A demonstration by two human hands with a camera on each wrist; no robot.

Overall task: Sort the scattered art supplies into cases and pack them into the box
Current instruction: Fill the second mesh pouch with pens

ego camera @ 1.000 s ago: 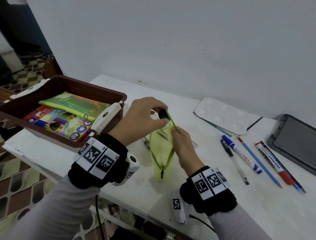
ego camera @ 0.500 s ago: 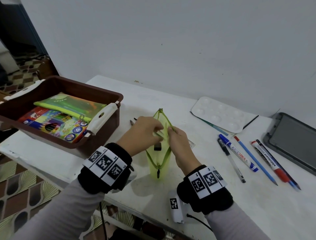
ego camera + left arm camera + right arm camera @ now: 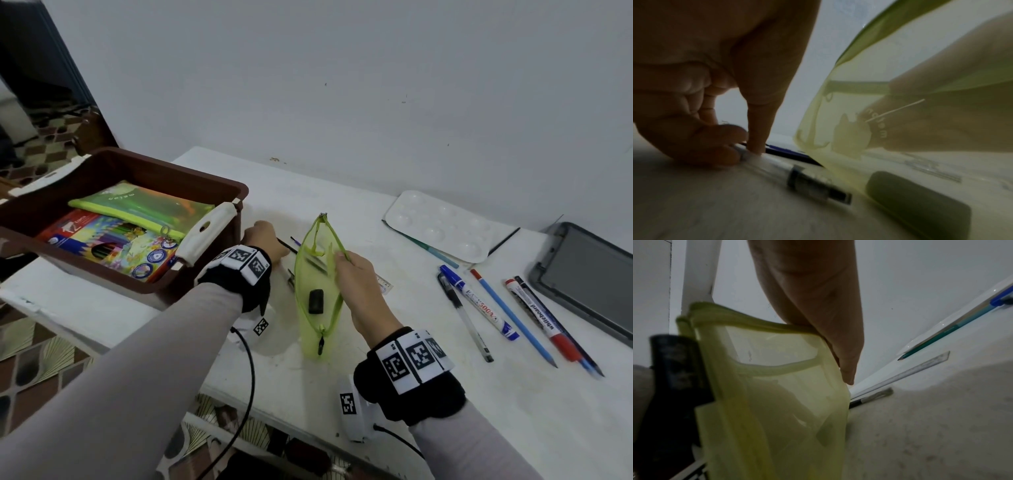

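The green mesh pouch (image 3: 317,281) stands on its edge on the white desk (image 3: 445,394) in front of me, its long axis running away from me, the zipper pull at the near end and the far tip pointing toward the wall; its mouth gapes upward. My right hand (image 3: 356,284) comes in from the near right with the wrist raised, thumb and fingers pinching the right lip of the pouch to hold it open. Through the thin, see-through fabric a small dark rounded block (image 3: 315,300) lies at the bottom. My left hand (image 3: 265,240) reaches forward and down to the left of the pouch, just beside the brown plastic box (image 3: 191,185); in the left wrist view its fingertips (image 3: 756,146) curl down onto the end of a slim clear-barrelled pen (image 3: 807,178) lying flat on the desk, pinching it between thumb and forefinger. That pen points toward the pouch, and a thin dark pencil (image 3: 286,245) lies beyond it, angled away. The box holds another green zip case (image 3: 144,205) and a glossy pack of coloured pencils (image 3: 102,243). To the right, well apart from the pouch, a white moulded paint palette (image 3: 442,226) lies flat, and a row of pens and markers (image 3: 479,305) fans out with tips toward me, beside a grey lid (image 3: 589,277)
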